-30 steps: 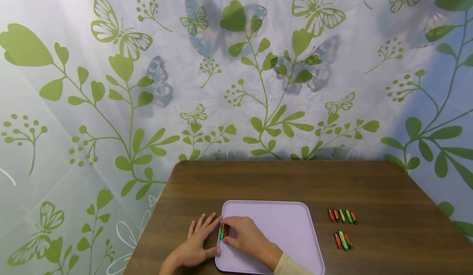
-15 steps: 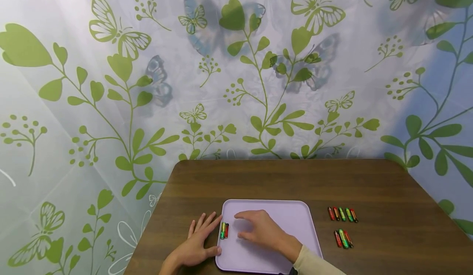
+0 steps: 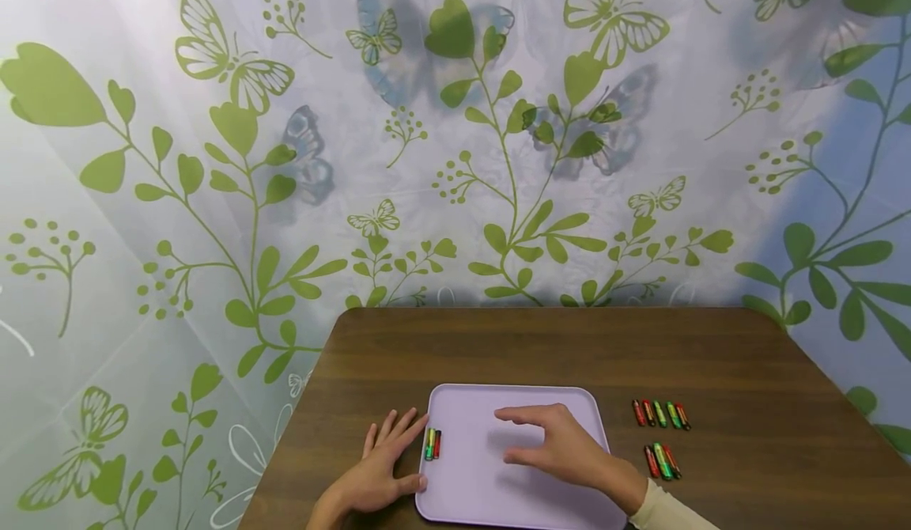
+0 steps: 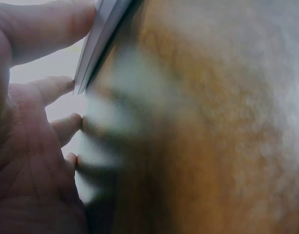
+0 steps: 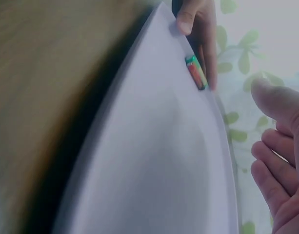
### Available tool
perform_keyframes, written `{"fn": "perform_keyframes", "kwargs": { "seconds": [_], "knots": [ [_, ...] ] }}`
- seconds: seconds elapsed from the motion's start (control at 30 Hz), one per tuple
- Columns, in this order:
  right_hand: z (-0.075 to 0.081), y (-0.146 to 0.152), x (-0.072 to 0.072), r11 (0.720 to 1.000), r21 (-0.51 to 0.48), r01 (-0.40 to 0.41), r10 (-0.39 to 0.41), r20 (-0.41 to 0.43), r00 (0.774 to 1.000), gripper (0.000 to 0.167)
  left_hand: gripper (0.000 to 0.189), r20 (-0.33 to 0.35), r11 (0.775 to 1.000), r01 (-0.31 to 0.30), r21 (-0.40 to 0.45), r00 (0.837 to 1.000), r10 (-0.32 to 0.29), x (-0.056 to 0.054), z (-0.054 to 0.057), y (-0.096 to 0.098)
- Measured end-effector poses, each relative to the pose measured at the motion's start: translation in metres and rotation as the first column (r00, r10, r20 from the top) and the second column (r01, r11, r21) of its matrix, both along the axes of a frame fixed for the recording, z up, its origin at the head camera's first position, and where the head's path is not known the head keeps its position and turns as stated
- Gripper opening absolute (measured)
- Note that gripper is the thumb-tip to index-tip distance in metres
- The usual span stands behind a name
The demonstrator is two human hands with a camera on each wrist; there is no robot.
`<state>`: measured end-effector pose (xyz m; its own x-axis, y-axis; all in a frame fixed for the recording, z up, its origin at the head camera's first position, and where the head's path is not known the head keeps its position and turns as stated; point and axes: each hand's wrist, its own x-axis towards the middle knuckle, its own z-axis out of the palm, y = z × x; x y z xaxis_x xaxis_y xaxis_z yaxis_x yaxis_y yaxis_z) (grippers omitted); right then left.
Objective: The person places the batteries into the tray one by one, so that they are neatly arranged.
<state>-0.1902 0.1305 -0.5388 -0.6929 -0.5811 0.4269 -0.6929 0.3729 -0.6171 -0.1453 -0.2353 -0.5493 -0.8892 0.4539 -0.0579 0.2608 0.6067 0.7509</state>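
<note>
Rests the left hand spread at the nine o'clock edge of the tray, thumb and index fingertip touching the rim; keeps two batteries, one green-and-yellow, one red, side by side just inside that edge; leaves a wide sweep of bare tray running from these toward three o'clock; hovers the right hand there above the surface, thumb and fingers parted; has, past the rim on the table, a row of five at two o'clock and a group of three at three; combines smooth lilac with rounded corners and a low raised rim, dark streaked wood grain, slim red or green cylinders; compared with half a second ago, has drawn the right hand farther toward three o'clock; has left the left hand and both batteries unmoved.
</note>
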Motion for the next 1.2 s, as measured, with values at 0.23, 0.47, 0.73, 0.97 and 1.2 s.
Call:
{"fn": "perform_keyframes", "kwargs": {
  "seconds": [0.23,0.47,0.73,0.97,1.2],
  "knots": [
    [-0.006,0.041,0.014,0.998,0.006,0.056,-0.056,-0.002,0.998,0.054,0.094,0.017,1.000,0.005,-0.007,1.000,-0.005,0.000,-0.001,-0.001],
    [-0.005,0.082,0.025,0.995,0.030,0.097,-0.097,-0.002,0.995,0.052,0.094,0.020,1.000,0.011,-0.004,1.000,-0.011,0.000,-0.003,-0.001],
    [-0.004,0.125,0.032,0.987,0.038,0.155,-0.152,-0.059,0.987,0.053,0.094,0.015,1.000,0.011,-0.003,1.000,-0.011,0.000,-0.001,-0.002],
    [-0.002,0.162,0.038,0.968,0.111,0.225,-0.214,-0.103,0.972,0.055,0.094,0.024,1.000,0.015,0.013,1.000,-0.015,0.000,-0.002,-0.001],
    [0.004,0.193,0.041,0.933,0.166,0.319,-0.298,-0.140,0.944,0.059,0.094,0.014,1.000,0.010,0.006,1.000,-0.010,-0.002,-0.002,0.000]
  ]
}}
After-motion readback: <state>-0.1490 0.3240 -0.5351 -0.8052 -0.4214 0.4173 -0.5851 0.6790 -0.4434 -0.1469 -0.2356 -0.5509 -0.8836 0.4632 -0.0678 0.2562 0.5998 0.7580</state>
